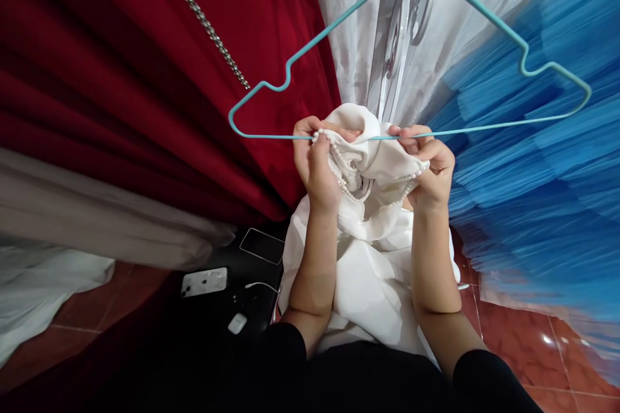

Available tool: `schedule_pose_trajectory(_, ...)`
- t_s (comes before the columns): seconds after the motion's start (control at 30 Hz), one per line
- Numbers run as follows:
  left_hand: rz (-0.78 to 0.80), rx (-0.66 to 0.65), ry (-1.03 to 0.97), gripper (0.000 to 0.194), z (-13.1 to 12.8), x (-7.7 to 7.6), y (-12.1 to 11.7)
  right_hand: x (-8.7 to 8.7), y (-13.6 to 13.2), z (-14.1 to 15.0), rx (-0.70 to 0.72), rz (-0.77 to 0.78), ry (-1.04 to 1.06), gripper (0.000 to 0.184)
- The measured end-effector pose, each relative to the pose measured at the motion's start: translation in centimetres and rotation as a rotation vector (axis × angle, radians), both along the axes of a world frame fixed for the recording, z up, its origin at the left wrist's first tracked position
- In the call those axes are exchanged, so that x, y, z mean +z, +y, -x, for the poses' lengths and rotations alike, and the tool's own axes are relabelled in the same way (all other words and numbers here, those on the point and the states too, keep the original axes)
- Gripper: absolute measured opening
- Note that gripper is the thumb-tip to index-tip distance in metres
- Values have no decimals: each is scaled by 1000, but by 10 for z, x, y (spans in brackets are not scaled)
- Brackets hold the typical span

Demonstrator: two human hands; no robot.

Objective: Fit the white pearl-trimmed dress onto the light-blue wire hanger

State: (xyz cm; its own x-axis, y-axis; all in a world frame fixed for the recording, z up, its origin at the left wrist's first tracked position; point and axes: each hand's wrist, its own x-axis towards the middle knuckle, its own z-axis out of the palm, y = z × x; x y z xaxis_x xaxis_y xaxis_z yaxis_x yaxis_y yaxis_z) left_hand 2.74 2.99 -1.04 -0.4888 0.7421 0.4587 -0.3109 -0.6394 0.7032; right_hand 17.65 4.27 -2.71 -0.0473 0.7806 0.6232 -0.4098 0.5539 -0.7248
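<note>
A white garment (pixel 361 271) edged with small pearl beads hangs in front of me. My left hand (pixel 320 161) pinches its beaded edge at the left, fingers behind the cloth. At the right, my right hand (pixel 429 164) is closed on the opposite side of the same beaded edge. Between them the neck of the cloth gapes, and part of the white fabric lies over the bottom bar of a light-blue hanger (pixel 498 125). Both hands are close against that bar. The hanger's top reaches the upper edge of the view.
Dark red drapery (pixel 271 26) with a jewelled strip fills the left. A blue tulle dress (pixel 547 161) hangs at the right, white curtains (pixel 349 19) behind. Below left, a black surface holds a white phone (pixel 204 281), a dark phone (pixel 262 246) and a white charger (pixel 237 323). Red tiles (pixel 523 348) cover the floor.
</note>
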Motion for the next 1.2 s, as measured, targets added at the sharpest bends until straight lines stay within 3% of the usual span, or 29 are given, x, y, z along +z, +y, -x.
schedule_pose_trajectory(0.13, 39, -56, 146, 20, 12, -11, -4, -3, 8, 13, -67, 26, 101, 36)
schedule_pose_trajectory(0.2, 45, 43, 236, 25, 25, -21, -6, -2, 11, 10, -109, 13, 79, 39)
schedule_pose_trajectory(0.3, 86, 293, 269, 20, 55, -36, -7, 0, 14, 2, -117, -3, 19, 38)
schedule_pose_trajectory(0.4, 158, 437, 261, 12, 91, -40, -5, 1, 13, -3, -104, -5, -4, 33)
schedule_pose_trajectory(0.53, 109, 541, 285, 23, 128, -15, -5, 3, 12, -4, -98, -2, 8, 27)
schedule_pose_trajectory(0.7, -27, 608, 447, 27, 128, 46, -10, 2, 12, 0, -78, 5, 37, 26)
schedule_pose_trajectory(0.83, 47, 497, 677, 19, 96, 81, -12, 0, 11, 3, -80, 0, 46, 26)
schedule_pose_trajectory(0.93, 50, 371, 707, 10, 67, 88, -16, 0, 9, 2, -92, 29, 29, 28)
schedule_pose_trajectory(1.1, -119, 217, 431, 13, 36, 69, -34, 0, 8, -3, -52, 6, 43, 20)
schedule_pose_trajectory(1.2, 119, -124, 489, 25, 34, 41, -41, 1, 8, -4, -37, 6, 56, 13)
